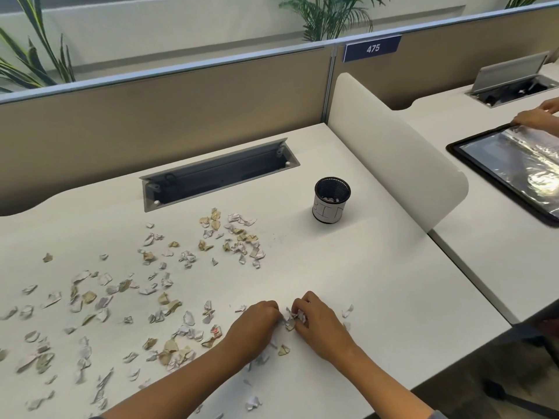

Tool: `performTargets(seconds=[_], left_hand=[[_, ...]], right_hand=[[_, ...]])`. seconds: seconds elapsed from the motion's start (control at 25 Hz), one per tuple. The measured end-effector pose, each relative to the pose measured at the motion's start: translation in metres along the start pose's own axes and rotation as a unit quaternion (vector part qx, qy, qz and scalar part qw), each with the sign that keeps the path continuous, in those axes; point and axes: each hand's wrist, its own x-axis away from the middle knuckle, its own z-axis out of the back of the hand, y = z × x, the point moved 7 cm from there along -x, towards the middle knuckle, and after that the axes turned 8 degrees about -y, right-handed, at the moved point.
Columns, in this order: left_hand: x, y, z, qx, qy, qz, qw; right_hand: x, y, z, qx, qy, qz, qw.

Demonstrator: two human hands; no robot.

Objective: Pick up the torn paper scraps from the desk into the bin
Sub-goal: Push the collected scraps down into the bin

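Observation:
Torn white and tan paper scraps (169,300) lie scattered over the left and middle of the white desk (378,282). The bin (331,201), a small black mesh cup with a white label, stands upright at the far right of the desk with a few scraps inside. My left hand (254,325) and my right hand (317,319) sit close together near the front edge. Between them is a small bunch of scraps (293,317), gripped by my right fingers and touched by my left fingertips. More scraps (283,349) lie under and around my wrists.
An open cable tray (217,173) is sunk into the desk at the back. A white divider panel (393,152) stands along the right side. Beyond it, another person's hands (535,116) handle a dark tray (508,164) on the neighbouring desk.

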Motion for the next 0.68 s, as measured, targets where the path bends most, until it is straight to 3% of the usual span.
performTargets(seconds=[0.12,0.4,0.68], left_hand=[[0.001,-0.005,0.001,0.021,0.005,0.026,0.999],[0.004,-0.018,0.017,0.122,0.035,0.098,0.987],[0.007,-0.029,0.027,0.222,0.059,0.151,0.961]], right_hand=[[-0.006,0.004,0.004,-0.028,-0.006,-0.024,0.999],[-0.024,0.024,0.083,-0.287,0.039,-0.111,0.951],[-0.085,0.035,0.203,-0.295,0.185,-0.096,0.933]])
